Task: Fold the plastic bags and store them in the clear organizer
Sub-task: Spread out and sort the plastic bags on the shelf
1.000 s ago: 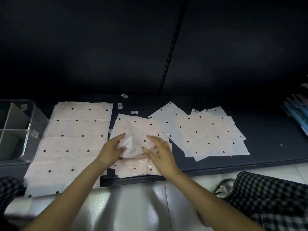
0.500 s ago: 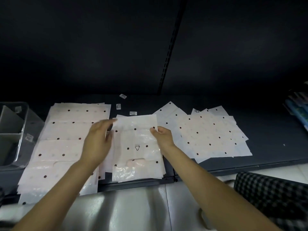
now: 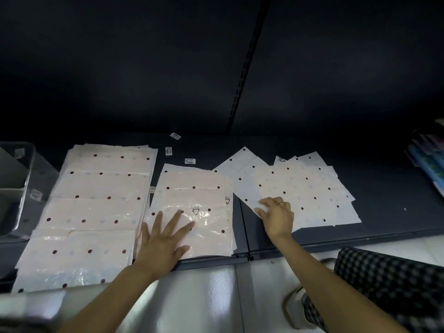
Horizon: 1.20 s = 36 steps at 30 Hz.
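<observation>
Dark shelf point(image 3: 384, 212) carries three lots of dotted plastic bags: long left stack point(image 3: 96, 212), middle stack point(image 3: 194, 203), fanned right pile point(image 3: 307, 188). Clear organizer point(image 3: 16, 188) at far left edge, just beside left stack, partly cut off. Three small labels point(image 3: 189, 161) behind middle stack. Checked fabric point(image 3: 389, 289) at lower right.

Left hand point(image 3: 163, 243) flat, fingers spread, pressing middle stack. Right hand point(image 3: 276, 215) on near-left corner of right pile, fingers loosely bent; grip unclear.

Half a second ago both hands held middle bag's far edge; right hand has since crossed to right pile.
</observation>
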Each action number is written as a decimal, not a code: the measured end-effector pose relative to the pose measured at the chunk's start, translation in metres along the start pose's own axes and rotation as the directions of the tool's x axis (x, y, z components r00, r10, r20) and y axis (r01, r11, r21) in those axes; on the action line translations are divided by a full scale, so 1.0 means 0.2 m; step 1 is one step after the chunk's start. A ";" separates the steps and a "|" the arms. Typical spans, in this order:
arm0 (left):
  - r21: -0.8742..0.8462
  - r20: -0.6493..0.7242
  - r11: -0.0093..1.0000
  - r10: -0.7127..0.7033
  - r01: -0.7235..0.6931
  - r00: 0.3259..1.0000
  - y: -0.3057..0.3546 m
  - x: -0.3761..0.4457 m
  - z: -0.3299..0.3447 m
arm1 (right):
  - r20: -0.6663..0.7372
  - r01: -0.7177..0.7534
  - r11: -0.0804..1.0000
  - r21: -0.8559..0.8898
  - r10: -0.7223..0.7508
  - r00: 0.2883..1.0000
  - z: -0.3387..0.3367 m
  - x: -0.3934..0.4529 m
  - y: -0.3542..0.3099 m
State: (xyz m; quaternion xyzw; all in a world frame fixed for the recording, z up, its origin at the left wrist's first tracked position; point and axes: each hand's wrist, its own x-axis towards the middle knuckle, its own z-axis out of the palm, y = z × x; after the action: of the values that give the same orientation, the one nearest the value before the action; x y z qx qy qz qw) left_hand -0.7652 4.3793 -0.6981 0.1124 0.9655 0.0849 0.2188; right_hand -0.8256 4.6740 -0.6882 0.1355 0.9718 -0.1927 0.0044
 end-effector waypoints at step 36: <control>-0.879 -0.170 0.470 -0.475 0.086 0.864 0.05 0.01 -0.14 | 0.141 -0.183 0.974 -0.130 0.201 0.969 -0.15 -0.01 0.22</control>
State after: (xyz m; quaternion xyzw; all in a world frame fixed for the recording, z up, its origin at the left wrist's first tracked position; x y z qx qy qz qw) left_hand -0.7771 4.3873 -0.6725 -0.1921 0.8262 0.5264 0.0583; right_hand -0.8115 4.7232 -0.6766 0.2134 0.9604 -0.1445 0.1056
